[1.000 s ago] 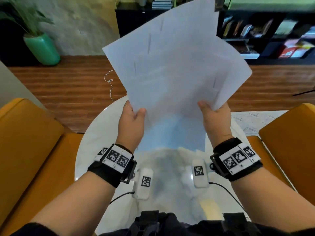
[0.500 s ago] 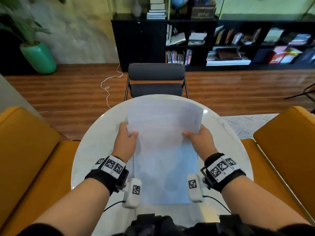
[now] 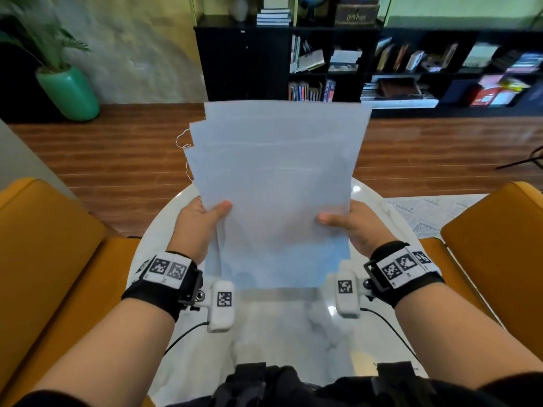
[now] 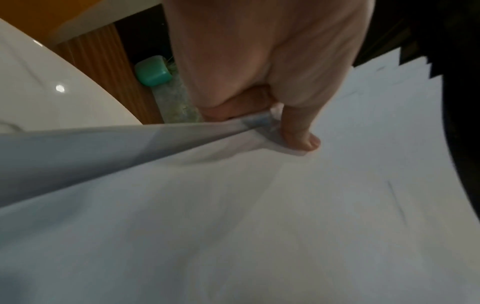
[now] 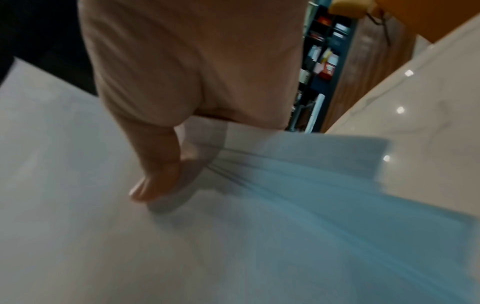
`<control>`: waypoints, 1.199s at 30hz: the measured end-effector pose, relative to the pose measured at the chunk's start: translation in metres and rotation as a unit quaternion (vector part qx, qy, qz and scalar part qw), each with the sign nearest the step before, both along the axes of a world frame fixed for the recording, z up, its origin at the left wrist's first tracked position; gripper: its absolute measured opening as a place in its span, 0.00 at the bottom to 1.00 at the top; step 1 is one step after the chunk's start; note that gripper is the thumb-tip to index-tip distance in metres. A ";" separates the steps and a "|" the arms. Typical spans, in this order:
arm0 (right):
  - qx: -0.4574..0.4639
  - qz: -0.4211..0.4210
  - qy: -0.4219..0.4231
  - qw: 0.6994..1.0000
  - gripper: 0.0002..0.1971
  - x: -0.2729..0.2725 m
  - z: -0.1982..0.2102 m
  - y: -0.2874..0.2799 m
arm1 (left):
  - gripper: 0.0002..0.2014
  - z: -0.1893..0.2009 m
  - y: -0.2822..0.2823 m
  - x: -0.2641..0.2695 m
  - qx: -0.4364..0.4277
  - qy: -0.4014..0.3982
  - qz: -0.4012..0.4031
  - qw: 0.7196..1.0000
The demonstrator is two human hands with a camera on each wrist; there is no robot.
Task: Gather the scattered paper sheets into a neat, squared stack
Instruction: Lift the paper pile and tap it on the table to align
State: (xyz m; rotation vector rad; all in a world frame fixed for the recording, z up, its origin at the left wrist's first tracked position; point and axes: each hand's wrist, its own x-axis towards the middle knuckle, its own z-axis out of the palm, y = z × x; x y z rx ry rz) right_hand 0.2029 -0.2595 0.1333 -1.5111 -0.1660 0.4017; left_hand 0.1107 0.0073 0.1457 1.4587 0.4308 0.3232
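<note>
Above the near half of the round white marble counter (image 3: 188, 342), the left hand (image 3: 197, 227) and right hand (image 3: 354, 227) each pinch a side edge of the upright sheaf of white paper sheets (image 3: 276, 186), thumbs in front; its top edges are staggered.

Round white glossy marbled bench (image 3: 182, 230); bottom edge of paper stack (image 3: 276, 186) at its surface, contact unclear.

head looks down, wrists close on paper sheets (image 3: 276, 186)
</note>
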 end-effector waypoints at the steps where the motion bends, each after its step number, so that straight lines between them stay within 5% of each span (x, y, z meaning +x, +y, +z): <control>1: -0.015 -0.015 0.002 1.000 0.19 0.000 -0.004 0.000 | 0.08 0.003 0.002 0.001 -0.014 -0.005 -0.009 1.000; 7: 0.044 -0.106 0.000 0.993 0.13 0.003 -0.007 -0.005 | 0.10 0.002 0.007 -0.005 0.042 0.092 -0.181 0.978; 11: -0.020 -0.120 -0.030 0.992 0.13 0.000 -0.009 0.001 | 0.13 -0.007 -0.015 -0.007 0.200 0.122 -0.072 0.969; 16: -0.045 -0.164 -0.058 0.984 0.13 -0.012 -0.014 0.019 | 0.13 -0.025 -0.045 -0.011 0.125 0.079 0.029 0.988; 19: -0.047 -0.154 -0.062 0.985 0.14 -0.017 -0.017 0.019 | 0.11 -0.029 -0.042 -0.014 0.101 0.068 0.006 0.993; 23: -0.062 -0.113 -0.011 0.992 0.18 -0.020 -0.038 0.012 | 0.23 -0.046 -0.027 -0.017 0.068 0.069 -0.045 0.994; 29: -0.101 -0.109 0.008 0.989 0.11 -0.021 -0.048 0.012 | 0.16 -0.054 -0.019 -0.018 0.065 0.118 -0.021 0.991; 36: -0.069 -0.077 0.027 0.994 0.15 -0.019 -0.044 0.026 | 0.24 -0.048 -0.028 -0.010 0.049 0.091 -0.061 0.993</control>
